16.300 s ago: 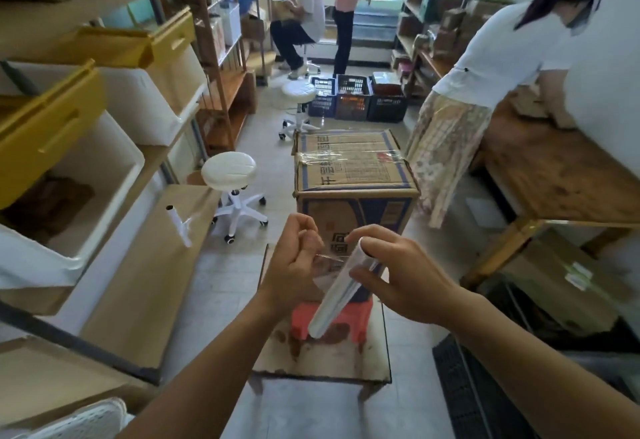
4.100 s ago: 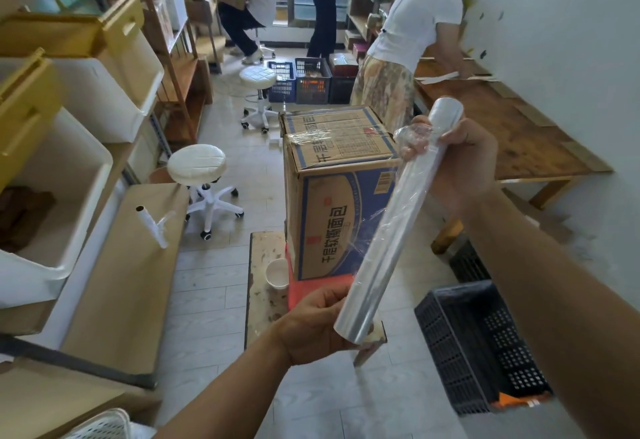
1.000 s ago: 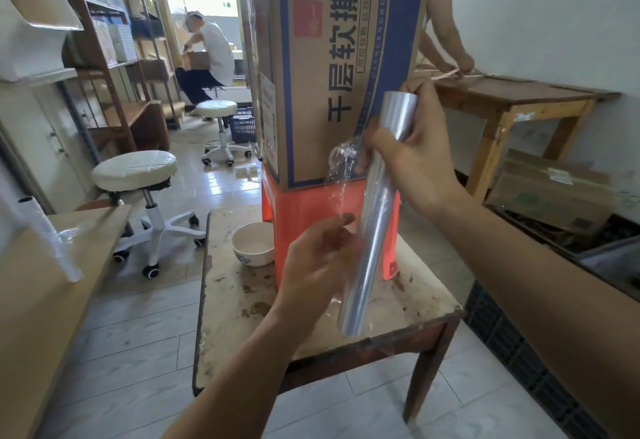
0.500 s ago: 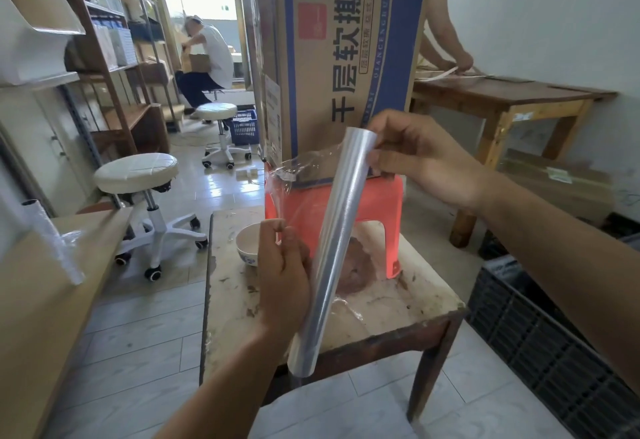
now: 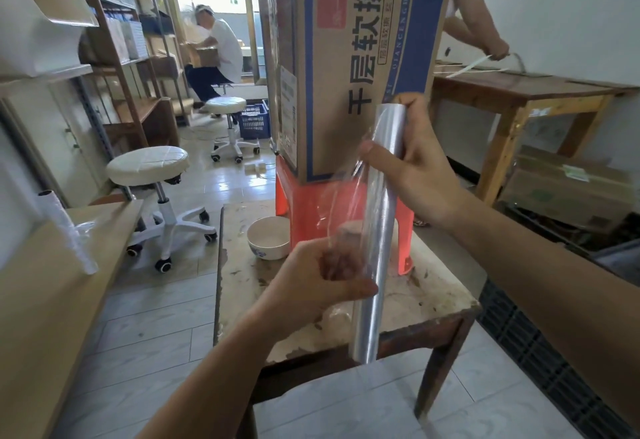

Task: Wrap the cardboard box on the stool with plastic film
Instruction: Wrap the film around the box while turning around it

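The cardboard box is standing on end on the red stool, which is itself sitting on the low wooden table; the box's top is running out of view above the stool. In front of the stool, the right hand is gripping the upper part of the roll of plastic film, fingers curled behind it and the thumb lying across its front. Half a second ago that hand was only holding the roll's top end from the side; now it is wrapping round the tube a little lower. The roll is hanging nearly upright before the stool's right side, its lower end dropping past the table's near edge, where earlier it was leaning more to the left. The left hand is closing in a fist on the loose film low in front of the stool, its thumb reaching to the roll. Earlier it was pinching that edge out to the left of the roll with a wider sheet spread; now the two hands are sitting closer together and the sheet is showing as a narrow, wrinkled strip rising toward the stool's top. Whether the film is touching the box I cannot tell. A white bowl is sitting on the table just left of the stool, unmoved.
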Tool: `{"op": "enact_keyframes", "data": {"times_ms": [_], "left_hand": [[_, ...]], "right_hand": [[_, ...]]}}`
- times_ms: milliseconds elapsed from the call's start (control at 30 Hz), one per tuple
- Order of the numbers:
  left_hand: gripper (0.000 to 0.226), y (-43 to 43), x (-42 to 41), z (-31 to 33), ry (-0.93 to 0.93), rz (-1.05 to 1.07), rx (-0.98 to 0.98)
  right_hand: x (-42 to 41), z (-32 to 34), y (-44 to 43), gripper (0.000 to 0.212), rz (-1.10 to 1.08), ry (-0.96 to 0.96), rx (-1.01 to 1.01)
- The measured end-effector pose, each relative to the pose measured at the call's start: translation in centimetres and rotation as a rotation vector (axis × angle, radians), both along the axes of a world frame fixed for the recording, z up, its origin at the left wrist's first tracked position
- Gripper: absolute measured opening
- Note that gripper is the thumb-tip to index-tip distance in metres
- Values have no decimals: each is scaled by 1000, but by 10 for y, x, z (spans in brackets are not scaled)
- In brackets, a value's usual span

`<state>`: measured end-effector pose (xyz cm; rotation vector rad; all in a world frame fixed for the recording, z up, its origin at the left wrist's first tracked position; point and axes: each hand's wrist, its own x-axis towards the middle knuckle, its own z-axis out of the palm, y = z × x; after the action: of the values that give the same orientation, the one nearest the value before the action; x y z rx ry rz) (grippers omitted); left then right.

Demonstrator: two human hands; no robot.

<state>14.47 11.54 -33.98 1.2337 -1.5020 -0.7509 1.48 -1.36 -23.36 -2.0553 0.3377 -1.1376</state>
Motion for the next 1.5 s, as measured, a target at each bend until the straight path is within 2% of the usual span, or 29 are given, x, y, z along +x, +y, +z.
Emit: {"op": "enact_keyframes", "data": {"times_ms": [67, 133, 200, 267, 400, 433, 500, 567, 667, 800, 933, 1000, 1067, 1133, 1233, 1333, 1400, 1500], "left_hand": [[8, 1, -1, -9, -72, 55, 54], [6, 4, -6, -19, 129, 75, 18], [26, 3, -9, -28, 309, 157, -46], [32, 1, -14, -34, 269, 227, -129], [25, 0, -19, -38, 230, 313, -197], [28, -1, -17, -41, 255, 319, -202], [27, -1, -13, -46, 353, 324, -200], [19, -2, -11, -48, 401, 337, -185], [21, 0, -5, -47, 409, 275, -209], [37, -1, -5, -26, 528, 132, -119], [37, -17, -8, 12, 910, -94, -26], [30, -21, -12, 25, 1036, -118, 8], [12, -22, -13, 28, 984, 15, -37], [8, -21, -9, 26, 904, 102, -99], [13, -20, -1, 16, 998, 42, -134], [10, -17, 5, 6, 1034, 39, -157], [9, -16, 15, -1, 893, 261, -129], [20, -26, 48, -15, 615, 690, -94]], "right_hand": [[-1, 2, -4, 35, -29, -33, -20], [-3, 3, -10, 39, -68, -54, -25], [-3, 2, -15, 41, -94, -56, -40], [-4, -1, -17, 44, -157, -14, -119], [-5, -2, -14, 59, -338, 77, -260], [-5, -1, -14, 57, -376, 82, -262], [-6, 2, -14, 36, -383, 76, -213], [-8, 5, -16, 13, -226, 51, -69], [-15, 8, -19, 8, -28, 36, 89], [-12, 15, -16, 18, -27, 64, -48], [-8, 22, -12, 13, -8, 60, -94], [-9, 23, -12, 15, 3, 73, -109], [-11, 23, -14, 16, -9, 80, -121], [-13, 22, -13, 19, -26, 86, -111], [-12, 19, -11, 22, -36, 101, -111], [-8, 15, -7, 14, -39, 142, -129], [-4, 13, -6, 12, -52, 166, -158], [1, 11, -9, 11, -95, 212, -204]]}}
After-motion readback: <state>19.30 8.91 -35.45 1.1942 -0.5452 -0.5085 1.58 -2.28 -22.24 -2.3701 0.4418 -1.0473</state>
